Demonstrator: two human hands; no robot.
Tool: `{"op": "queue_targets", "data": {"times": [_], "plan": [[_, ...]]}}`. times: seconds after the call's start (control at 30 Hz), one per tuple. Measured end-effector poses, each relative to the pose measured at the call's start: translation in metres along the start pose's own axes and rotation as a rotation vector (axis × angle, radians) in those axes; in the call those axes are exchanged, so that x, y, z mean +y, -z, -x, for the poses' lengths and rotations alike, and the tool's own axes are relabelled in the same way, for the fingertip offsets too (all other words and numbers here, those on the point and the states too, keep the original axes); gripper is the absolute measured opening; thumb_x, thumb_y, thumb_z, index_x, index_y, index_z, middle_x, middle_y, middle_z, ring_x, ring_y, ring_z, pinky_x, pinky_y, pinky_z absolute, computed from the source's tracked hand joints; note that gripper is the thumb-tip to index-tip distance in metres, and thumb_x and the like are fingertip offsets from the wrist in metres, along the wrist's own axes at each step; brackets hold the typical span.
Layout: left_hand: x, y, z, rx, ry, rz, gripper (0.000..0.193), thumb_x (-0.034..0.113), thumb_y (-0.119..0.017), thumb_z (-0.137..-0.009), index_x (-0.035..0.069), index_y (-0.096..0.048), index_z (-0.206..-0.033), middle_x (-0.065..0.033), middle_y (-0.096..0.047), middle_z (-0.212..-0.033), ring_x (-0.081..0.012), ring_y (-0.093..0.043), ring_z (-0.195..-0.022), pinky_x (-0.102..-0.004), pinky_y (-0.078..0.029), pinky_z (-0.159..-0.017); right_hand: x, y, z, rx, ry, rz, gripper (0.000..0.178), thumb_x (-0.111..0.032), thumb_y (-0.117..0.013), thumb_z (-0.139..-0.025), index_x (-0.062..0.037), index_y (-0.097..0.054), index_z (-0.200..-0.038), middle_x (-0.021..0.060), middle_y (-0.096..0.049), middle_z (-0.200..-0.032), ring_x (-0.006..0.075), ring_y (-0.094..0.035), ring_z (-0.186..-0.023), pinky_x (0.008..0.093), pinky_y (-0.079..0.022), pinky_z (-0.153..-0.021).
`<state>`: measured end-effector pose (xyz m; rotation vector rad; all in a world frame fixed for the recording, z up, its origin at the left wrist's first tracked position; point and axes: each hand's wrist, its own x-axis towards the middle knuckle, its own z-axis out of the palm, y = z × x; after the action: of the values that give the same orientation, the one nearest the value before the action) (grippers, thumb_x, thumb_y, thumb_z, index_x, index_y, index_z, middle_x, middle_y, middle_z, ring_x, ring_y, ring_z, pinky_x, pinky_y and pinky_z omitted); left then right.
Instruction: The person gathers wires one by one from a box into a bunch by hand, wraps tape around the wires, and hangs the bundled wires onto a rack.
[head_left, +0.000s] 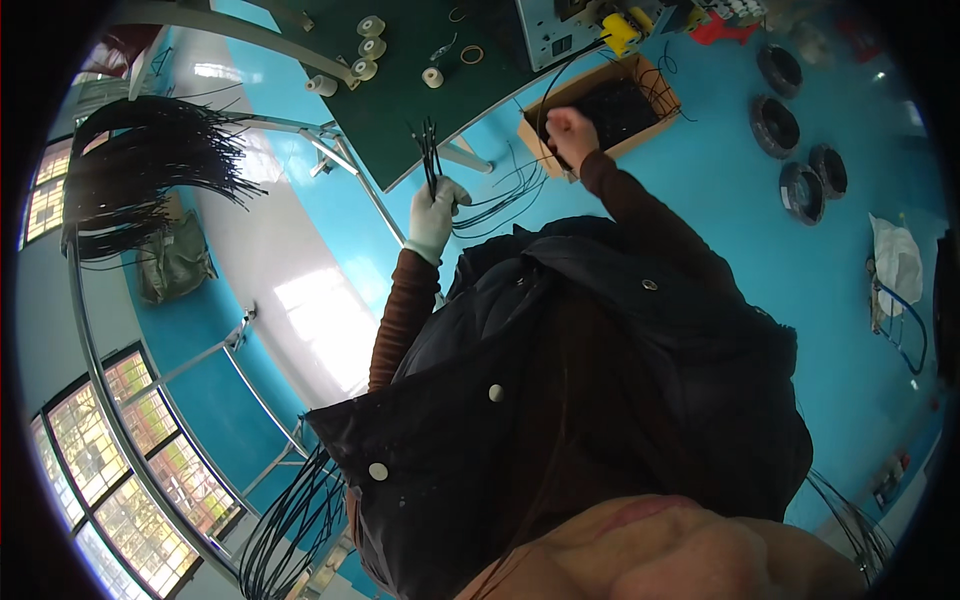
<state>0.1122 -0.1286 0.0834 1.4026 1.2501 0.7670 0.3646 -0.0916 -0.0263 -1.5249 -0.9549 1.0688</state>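
Observation:
My left hand (432,215), in a pale glove, is closed around a bundle of black cables (430,160). Their short ends stick up above the fist, and longer lengths trail off to the right. My right hand (572,136) is bare, its fingers curled, over the left part of a cardboard box (650,134) with black material inside. One black cable (545,98) curves down from a machine (556,36) with a yellow part (622,34) and passes right beside those fingers. Whether they grip it is hidden.
A green-topped table (400,120) carries several white spools (372,48) and a copper-coloured ring (471,55). Black coils (775,126) lie on the blue floor at right. A thick bunch of black cables (150,160) hangs over a metal frame (85,330) at left.

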Motion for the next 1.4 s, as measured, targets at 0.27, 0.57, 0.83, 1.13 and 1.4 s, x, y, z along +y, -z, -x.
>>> {"op": "queue_targets", "data": {"times": [0.27, 0.57, 0.83, 1.13, 1.4], "plan": [[0.018, -0.009, 0.025, -0.037, 0.173, 0.154, 0.037, 0.028, -0.038, -0.095, -0.003, -0.052, -0.079, -0.0036, -0.048, -0.057, -0.0102, -0.045, -0.042, -0.0242, -0.04, -0.041, -0.04, 0.017, -0.054, 0.11, -0.099, -0.362, 0.057, -0.02, -0.067, -0.078, 0.0005, -0.042, -0.125, 0.016, -0.055, -0.116, 0.0234, -0.052, -0.105, 0.0349, -0.04, -0.09], [0.03, -0.014, 0.033, -0.139, 0.4, 0.146, 0.035, 0.026, -0.041, -0.095, -0.004, -0.059, -0.094, 0.0043, -0.036, -0.048, -0.0057, -0.033, -0.036, -0.0221, -0.029, -0.035, -0.051, 0.01, -0.066, 0.036, -0.157, -0.536, 0.027, -0.029, -0.054, -0.09, -0.0066, -0.054, -0.106, 0.0084, -0.064, -0.102, 0.0178, -0.059, -0.097, 0.0309, -0.046, -0.076], [0.023, -0.017, 0.035, -0.185, 0.433, 0.225, 0.033, 0.024, -0.04, -0.095, -0.003, -0.059, -0.095, 0.004, -0.036, -0.048, -0.0067, -0.034, -0.037, -0.023, -0.032, -0.038, -0.045, 0.013, -0.071, 0.049, -0.103, -0.583, 0.022, -0.025, -0.054, -0.088, -0.0065, -0.056, -0.099, 0.0081, -0.066, -0.088, 0.0155, -0.063, -0.074, 0.0273, -0.047, -0.064], [0.026, -0.014, 0.039, -0.165, 0.424, 0.252, 0.034, 0.024, -0.039, -0.096, -0.004, -0.058, -0.097, 0.0044, -0.035, -0.05, -0.0064, -0.033, -0.038, -0.0228, -0.032, -0.038, -0.051, 0.018, -0.071, 0.046, -0.104, -0.567, 0.023, -0.025, -0.057, -0.087, -0.0061, -0.058, -0.1, 0.0062, -0.063, -0.089, 0.0164, -0.063, -0.078, 0.0271, -0.051, -0.065], [0.025, -0.011, 0.034, -0.126, 0.352, 0.264, 0.034, 0.023, -0.039, -0.096, -0.002, -0.057, -0.108, 0.0001, -0.045, -0.059, -0.0064, -0.037, -0.042, -0.0216, -0.035, -0.04, -0.049, -0.012, -0.033, -0.091, -0.197, -0.431, 0.017, -0.022, -0.057, -0.086, -0.0047, -0.061, -0.087, 0.0014, -0.061, -0.079, 0.0139, -0.06, -0.069, 0.0263, -0.049, -0.057]]}}
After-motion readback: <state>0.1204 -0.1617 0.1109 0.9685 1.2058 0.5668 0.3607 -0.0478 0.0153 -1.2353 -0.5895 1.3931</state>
